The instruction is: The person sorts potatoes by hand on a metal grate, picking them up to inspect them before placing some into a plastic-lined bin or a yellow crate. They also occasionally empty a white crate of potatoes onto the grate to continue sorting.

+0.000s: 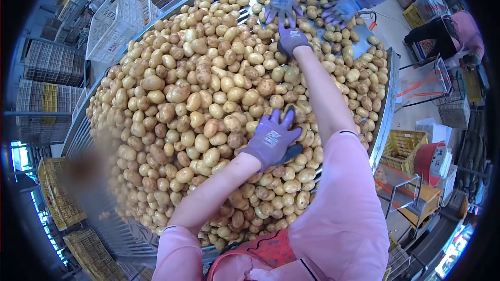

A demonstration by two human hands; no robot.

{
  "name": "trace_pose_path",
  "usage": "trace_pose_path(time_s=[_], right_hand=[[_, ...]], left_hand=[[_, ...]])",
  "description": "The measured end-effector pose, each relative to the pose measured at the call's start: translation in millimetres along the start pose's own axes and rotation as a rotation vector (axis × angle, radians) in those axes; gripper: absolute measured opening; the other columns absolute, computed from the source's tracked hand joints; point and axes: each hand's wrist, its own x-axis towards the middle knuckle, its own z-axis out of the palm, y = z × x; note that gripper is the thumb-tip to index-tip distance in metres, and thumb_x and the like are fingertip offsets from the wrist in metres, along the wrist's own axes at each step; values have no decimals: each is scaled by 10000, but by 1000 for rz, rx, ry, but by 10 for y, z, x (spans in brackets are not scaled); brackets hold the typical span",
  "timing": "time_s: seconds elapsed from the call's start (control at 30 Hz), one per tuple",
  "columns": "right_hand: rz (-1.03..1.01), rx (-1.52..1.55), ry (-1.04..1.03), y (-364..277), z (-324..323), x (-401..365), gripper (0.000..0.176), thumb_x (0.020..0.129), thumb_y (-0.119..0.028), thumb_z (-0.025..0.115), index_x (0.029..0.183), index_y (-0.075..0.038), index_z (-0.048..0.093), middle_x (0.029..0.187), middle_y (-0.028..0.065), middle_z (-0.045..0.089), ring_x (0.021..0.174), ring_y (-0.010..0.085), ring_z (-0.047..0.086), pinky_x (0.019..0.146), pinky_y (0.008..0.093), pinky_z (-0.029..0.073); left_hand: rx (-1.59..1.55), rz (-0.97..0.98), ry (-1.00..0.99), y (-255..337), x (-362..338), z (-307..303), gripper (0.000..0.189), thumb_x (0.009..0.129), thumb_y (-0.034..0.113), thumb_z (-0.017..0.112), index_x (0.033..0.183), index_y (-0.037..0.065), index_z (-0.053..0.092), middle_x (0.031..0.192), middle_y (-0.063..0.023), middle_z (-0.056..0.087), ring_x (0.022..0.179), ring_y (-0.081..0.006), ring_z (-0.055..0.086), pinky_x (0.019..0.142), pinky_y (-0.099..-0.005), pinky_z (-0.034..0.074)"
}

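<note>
A broad heap of potatoes (pixel 208 93) covers the slatted metal sorting table. My left hand (pixel 271 140), in a purple glove with dark coating, lies palm down on the potatoes at mid-table, fingers spread. Farther off, my right hand (pixel 292 39) wears a matching glove and reaches over potatoes at the far side, fingers stretched forward and thumb apart. Its fingertips meet the gloved hand (pixel 282 2) of a co-worker across the table. That person's other gloved hand (pixel 341 12) rests among potatoes to the right.
The table's metal rim (pixel 391 80) curves along the right. White plastic crates (pixel 112 23) stand beyond the left edge, and a yellow crate (pixel 403 148) and a red bucket (pixel 431 164) on the right. Another person (pixel 450 34) bends over at the far right.
</note>
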Motion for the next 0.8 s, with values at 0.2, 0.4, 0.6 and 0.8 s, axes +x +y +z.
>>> trace_pose_path(time_s=[0.2,0.4,0.6,0.8], right_hand=[[-239,31,-36,421,223,-847,280,904,-236,465,1115,-97,585,1097,202,595,1007,364,590,864,436,471],[-419,-19,344,356,278,-2697,402,743,-75,619,1138,-84,546,1142,198,530,1008,361,554,802,431,478],[-133,443,455,95,735,-4051,346,781,-48,689,1095,-50,544,1080,179,553,988,379,561,827,439,471],[5,293,581,427,800,-3387,352,825,-101,624,1159,-41,533,1133,232,532,1015,401,542,846,461,466]], left_hand=[[-22,332,-59,605,-229,667,438,786,341,614,1195,190,576,1315,-146,468,1116,-388,480,990,-486,349],[-131,310,-346,610,-355,199,421,844,379,569,1211,172,574,1372,-103,459,1124,-387,501,990,-461,382],[-38,105,-71,197,-226,-442,338,833,294,609,1084,69,580,1033,-166,597,927,-334,591,799,-431,483],[311,-101,9,-79,-311,-70,494,867,338,535,1260,44,478,1206,-188,495,1133,-353,472,913,-466,401]])
